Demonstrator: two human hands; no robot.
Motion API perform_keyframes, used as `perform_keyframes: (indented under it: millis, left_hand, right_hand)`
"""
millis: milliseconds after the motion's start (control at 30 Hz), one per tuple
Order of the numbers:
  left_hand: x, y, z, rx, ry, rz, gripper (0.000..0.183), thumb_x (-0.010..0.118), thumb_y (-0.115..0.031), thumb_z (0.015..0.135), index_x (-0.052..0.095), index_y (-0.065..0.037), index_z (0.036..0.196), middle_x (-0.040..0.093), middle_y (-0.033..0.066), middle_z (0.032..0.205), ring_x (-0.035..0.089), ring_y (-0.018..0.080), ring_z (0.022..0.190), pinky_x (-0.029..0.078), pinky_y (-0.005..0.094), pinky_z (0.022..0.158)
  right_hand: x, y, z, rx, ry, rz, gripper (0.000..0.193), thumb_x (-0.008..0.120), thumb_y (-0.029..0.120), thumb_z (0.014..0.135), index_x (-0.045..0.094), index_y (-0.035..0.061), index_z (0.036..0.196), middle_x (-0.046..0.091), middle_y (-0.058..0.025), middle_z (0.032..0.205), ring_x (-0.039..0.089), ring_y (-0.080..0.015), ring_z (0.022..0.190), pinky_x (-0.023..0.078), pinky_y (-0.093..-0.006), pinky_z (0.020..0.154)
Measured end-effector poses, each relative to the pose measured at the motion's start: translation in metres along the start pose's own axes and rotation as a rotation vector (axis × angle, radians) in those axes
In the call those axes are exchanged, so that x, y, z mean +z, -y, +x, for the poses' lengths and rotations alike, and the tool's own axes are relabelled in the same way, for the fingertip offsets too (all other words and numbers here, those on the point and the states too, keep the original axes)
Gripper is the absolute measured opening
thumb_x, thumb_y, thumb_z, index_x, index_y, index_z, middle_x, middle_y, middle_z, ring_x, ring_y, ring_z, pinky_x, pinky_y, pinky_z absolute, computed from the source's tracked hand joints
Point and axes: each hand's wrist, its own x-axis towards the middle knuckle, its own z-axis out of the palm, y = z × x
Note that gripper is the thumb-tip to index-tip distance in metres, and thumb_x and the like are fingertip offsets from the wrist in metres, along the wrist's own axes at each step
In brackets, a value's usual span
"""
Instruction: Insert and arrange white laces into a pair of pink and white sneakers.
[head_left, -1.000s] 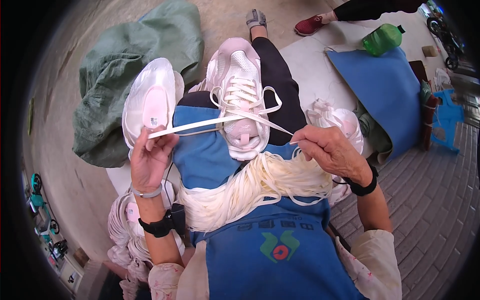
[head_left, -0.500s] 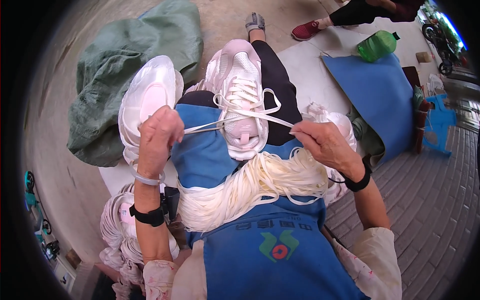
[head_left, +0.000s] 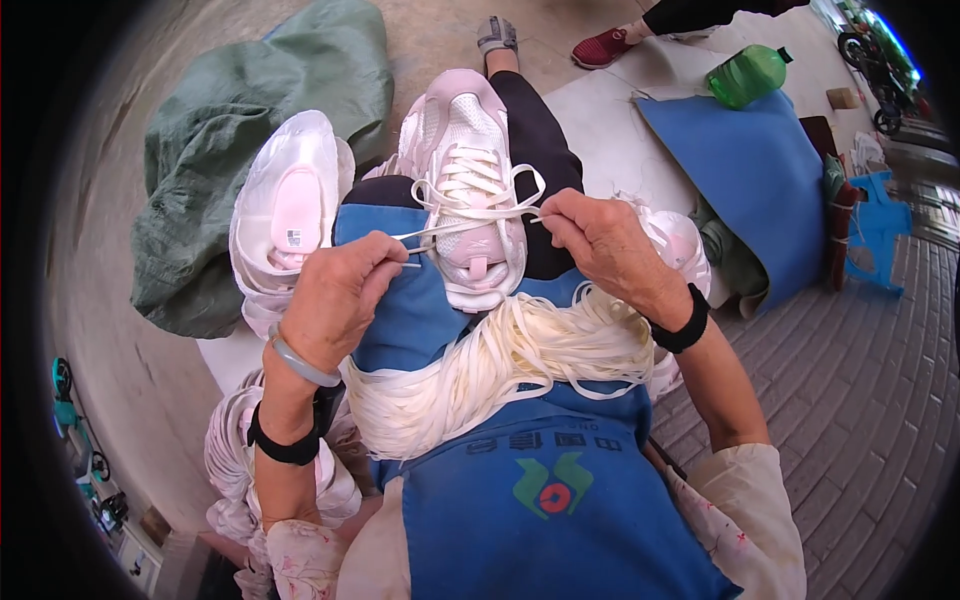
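Hands: our left hand (head_left: 345,290) and right hand (head_left: 603,243) drew inward, each pinching lace (head_left: 480,214)
Shoe (head_left: 474,244): between them, toe away from us
Nearer hand: right (just beside it)

Your left hand (head_left: 335,290), your right hand (head_left: 605,245) and the laced shoe (head_left: 480,243) stand evenly lit and fairly crisp, with soft shadows under diffuse light. Bluish-white glare burns at the upper right. The dimmer grey paving (head_left: 840,400) shows joints bowed by your fisheye lens; the teal scooter (head_left: 66,418), near the left rim, is stretched and soft. Black vignetting rounds the corners.
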Motion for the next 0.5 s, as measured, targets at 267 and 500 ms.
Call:
perform_keyframes:
  millis: [267,500]
  left_hand:
    - [0.020,0.006,0.016,0.077,-0.252,-0.009,0.005,0.059,-0.002,0.085,0.060,0.000,0.090,0.061,0.0112,0.077,0.059,0.0225,0.068,0.045,0.0296,0.064]
    - [0.016,0.007,0.016,0.118,-0.222,0.149,0.008,0.062,0.000,0.081,0.061,-0.001,0.090,0.065,0.0112,0.085,0.061,0.0278,0.082,0.045,0.0348,0.077]
  right_hand:
    - [0.023,0.000,-0.002,-0.161,-0.140,0.055,0.009,0.060,0.007,0.086,0.062,-0.0014,0.087,0.062,-0.0155,0.079,0.060,-0.0315,0.067,0.047,-0.0351,0.061]
    - [0.020,0.004,0.001,-0.043,-0.036,0.079,0.011,0.062,0.009,0.084,0.062,-0.0019,0.087,0.062,-0.0176,0.079,0.060,-0.0330,0.067,0.047,-0.0368,0.060]
